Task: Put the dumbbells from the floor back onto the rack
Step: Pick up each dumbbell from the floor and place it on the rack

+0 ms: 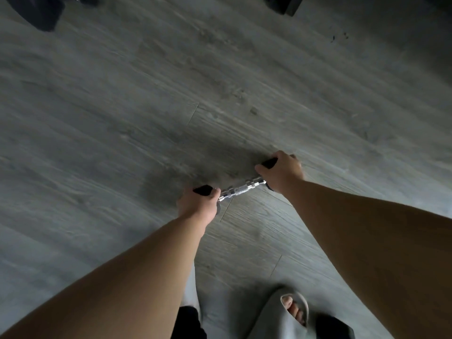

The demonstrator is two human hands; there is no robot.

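Observation:
A dumbbell [241,189] with a chrome knurled handle and black ends lies low over the grey wood floor, slanting up to the right. My left hand [199,204] is closed over its left black end, and my right hand [281,171] is closed over its right black end. Both ends are mostly hidden under my fingers; only the shiny middle of the handle shows between my hands. I cannot tell whether the dumbbell touches the floor. The rack is out of view.
Grey wood-plank floor [146,106] fills the view. A dark blurred object [39,11] sits at the top left and another dark object [283,3] at the top edge right of centre. My foot in a grey slipper [288,314] stands at the bottom.

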